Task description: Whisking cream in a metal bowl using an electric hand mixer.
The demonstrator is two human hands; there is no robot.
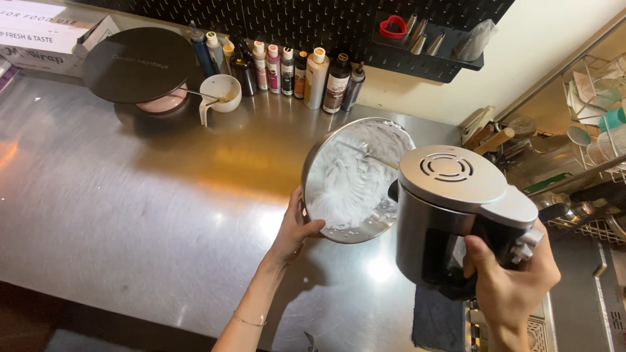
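fingers of left hand [295,229] curled on rim of tilted round steel bowl [355,179] smeared with white cream, right hand [512,283] clamped on handle of grey hand mixer [456,215], brushed steel counter [130,215]

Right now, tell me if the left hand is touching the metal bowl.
Touching. The head view shows the left hand gripping the rim of the tilted metal bowl, thumb hooked over the edge and onto the inside.

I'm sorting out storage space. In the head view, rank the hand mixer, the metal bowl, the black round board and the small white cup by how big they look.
1. Hand mixer, though it's nearest the camera
2. Metal bowl, about alike with
3. Black round board; unsure, since it's farther
4. Small white cup
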